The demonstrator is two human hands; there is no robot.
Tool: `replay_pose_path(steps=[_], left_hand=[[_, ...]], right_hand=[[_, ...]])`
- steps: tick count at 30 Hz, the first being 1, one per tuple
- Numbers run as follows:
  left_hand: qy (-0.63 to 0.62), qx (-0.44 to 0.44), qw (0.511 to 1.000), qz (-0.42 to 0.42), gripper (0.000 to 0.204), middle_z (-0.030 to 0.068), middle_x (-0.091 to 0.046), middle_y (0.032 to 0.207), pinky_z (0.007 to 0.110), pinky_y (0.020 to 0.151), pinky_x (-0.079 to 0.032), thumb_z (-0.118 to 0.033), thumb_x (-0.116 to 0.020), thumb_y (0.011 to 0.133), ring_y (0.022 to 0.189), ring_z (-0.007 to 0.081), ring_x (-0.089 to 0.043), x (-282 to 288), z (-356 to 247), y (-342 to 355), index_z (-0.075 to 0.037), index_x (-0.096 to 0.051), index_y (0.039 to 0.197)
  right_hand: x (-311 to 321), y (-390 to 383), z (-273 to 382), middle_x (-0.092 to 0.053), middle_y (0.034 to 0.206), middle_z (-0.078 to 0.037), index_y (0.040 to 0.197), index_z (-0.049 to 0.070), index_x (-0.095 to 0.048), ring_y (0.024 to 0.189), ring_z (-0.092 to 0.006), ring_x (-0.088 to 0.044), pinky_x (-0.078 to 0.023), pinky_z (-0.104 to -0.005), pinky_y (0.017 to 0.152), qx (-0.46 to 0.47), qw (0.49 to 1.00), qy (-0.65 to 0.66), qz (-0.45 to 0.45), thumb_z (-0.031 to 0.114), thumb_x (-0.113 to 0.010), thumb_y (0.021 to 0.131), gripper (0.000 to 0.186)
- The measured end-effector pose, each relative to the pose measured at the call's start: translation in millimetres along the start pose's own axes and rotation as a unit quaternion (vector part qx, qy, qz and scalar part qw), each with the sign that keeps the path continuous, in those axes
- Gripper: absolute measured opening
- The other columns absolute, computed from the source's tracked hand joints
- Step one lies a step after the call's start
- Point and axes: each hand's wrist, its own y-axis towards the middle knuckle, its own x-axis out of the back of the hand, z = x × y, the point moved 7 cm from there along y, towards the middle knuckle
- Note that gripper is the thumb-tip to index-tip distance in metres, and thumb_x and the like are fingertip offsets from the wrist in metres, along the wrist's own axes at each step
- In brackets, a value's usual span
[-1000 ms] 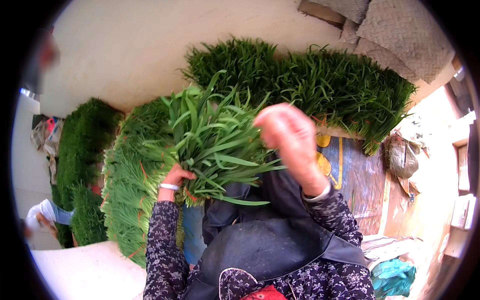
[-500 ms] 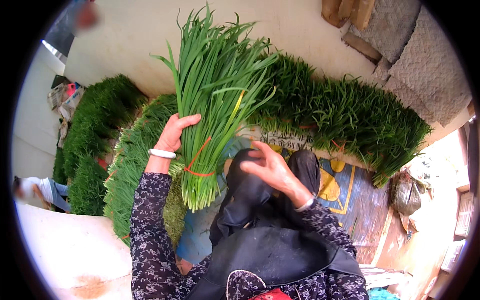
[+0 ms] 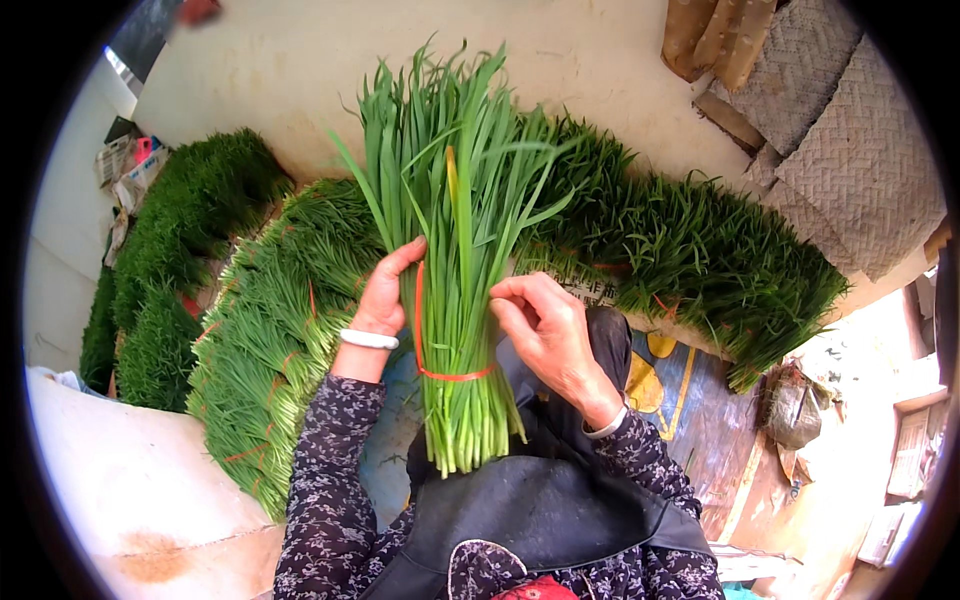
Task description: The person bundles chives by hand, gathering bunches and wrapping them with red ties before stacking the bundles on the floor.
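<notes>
A bunch of green garlic chives (image 3: 462,300) stands nearly upright over my lap, its pale cut ends down and its long leaves fanning out at the top. My left hand (image 3: 382,292) is closed round its left side, thumb in front and the other fingers hidden behind it. An orange-red band (image 3: 456,377) circles the lower stalks, with a strip running up the left edge toward my left thumb. At the bunch's right edge, my right hand (image 3: 552,335) has thumb and forefinger pinched together; what they hold is too small to make out. One yellow leaf (image 3: 452,175) shows among the green.
Banded chive bunches lie piled at the left (image 3: 270,330). Darker bunches (image 3: 700,265) line the pale wall on the right, and more greens (image 3: 190,235) stand at the far left. A black apron (image 3: 500,510) covers my lap. A dark plastic bag (image 3: 795,410) sits on the right.
The chive bunch has come lower, to the right and more upright in my left hand. My right hand has moved up to its right edge, its spread fingers now pinched.
</notes>
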Motion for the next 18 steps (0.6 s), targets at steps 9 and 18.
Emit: replay_pose_path(steps=[9, 18], left_hand=[[0.015, -0.004, 1.000, -0.017, 0.038, 0.0097, -0.069, 0.103, 0.035, 0.085, -0.055, -0.033, -0.059, 0.095, 0.092, 0.0203, -0.068, 33.9, 50.9, 3.5, -0.002, -0.062, 0.116], [0.143, -0.081, 0.986, -0.011, 0.048, 0.0058, -0.064, 0.109, 0.030, 0.086, -0.053, -0.019, -0.071, 0.085, 0.095, 0.0152, -0.063, 0.0, 36.5, -18.0, -0.001, -0.053, 0.125]], right_hand=[[-21.1, -10.6, -14.5, -0.063, 0.080, -0.008, 0.096, 0.008, -0.061, 0.066, -0.0261, -0.063, -0.051, -0.0384, 0.059, -0.052, 0.982, -0.162, 0.077, 0.027, -0.073, 0.083, 0.027], [-45.4, -12.7, -28.9, -0.065, 0.075, -0.011, 0.092, 0.002, -0.060, 0.063, -0.0241, -0.064, -0.050, -0.0355, 0.060, -0.128, 0.990, -0.012, 0.066, 0.015, -0.069, 0.086, 0.017]])
